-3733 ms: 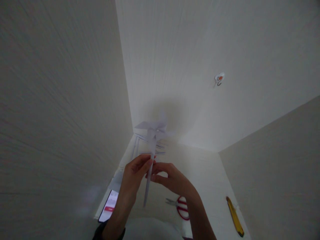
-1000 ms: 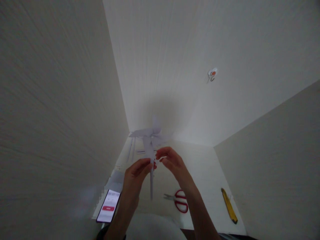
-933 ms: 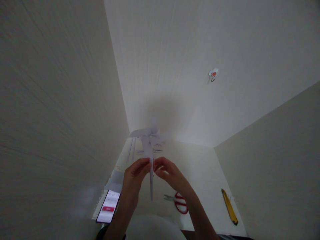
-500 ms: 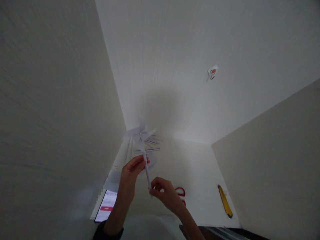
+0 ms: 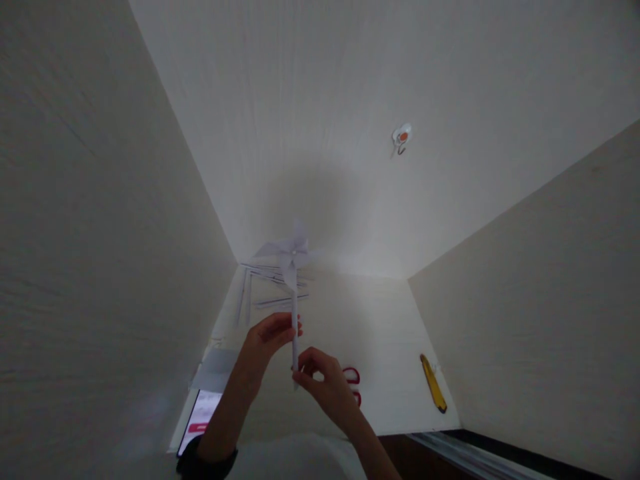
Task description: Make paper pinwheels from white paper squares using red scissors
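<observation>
A white paper pinwheel stands nearly upright on its rolled white stick in front of me. My left hand pinches the stick around its middle, below the blades. Lower down, my right hand grips the same stick near its bottom end between thumb and fingers. Beside the right hand, the red handles of a pair of scissors show, the rest hidden behind the hand. Behind the pinwheel several thin paper strips lie at the table's far left corner.
A phone with a lit screen lies at the left edge, near a grey-white sheet. At the right edge rests a yellow utility knife. White walls surround the table; a hook is stuck on the back one.
The pinwheel's stick has turned from leaning left to nearly upright, and its blades appear rotated. Both hands keep their hold. The camera view has shifted slightly.
</observation>
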Action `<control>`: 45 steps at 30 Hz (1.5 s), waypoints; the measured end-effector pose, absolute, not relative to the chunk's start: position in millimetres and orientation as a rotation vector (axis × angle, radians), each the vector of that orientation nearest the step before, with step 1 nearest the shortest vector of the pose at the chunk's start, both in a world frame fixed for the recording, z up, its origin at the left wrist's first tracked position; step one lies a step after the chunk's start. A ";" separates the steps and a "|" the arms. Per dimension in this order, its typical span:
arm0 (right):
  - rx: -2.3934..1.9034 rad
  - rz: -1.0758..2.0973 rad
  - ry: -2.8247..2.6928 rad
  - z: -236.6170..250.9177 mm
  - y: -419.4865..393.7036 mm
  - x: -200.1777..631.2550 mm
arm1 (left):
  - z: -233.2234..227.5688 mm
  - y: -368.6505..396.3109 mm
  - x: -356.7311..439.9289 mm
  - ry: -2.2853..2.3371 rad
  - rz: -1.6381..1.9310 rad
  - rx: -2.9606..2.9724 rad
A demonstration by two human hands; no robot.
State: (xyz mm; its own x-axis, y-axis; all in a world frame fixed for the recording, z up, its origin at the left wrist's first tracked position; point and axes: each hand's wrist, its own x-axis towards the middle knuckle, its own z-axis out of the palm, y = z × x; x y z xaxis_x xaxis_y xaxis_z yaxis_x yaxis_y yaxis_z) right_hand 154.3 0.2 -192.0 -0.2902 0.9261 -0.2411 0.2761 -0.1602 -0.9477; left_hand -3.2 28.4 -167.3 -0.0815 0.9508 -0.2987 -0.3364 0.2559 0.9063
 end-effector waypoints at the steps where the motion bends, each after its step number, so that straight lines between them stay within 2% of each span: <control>1: -1.387 1.486 -1.532 -192.4 -0.3 157.8 | -168.6 30.5 -0.6 1.163 1.216 0.707; 23: -1.320 1.590 -1.808 -210.9 24.7 235.3 | -194.7 23.0 66.7 1.251 1.231 0.717; 30: -1.357 1.524 -1.861 -216.2 24.6 246.3 | -218.0 26.5 79.1 1.269 1.191 0.760; 45: -1.435 1.448 -1.781 -226.3 28.8 259.5 | -228.4 31.2 103.0 1.287 1.019 0.857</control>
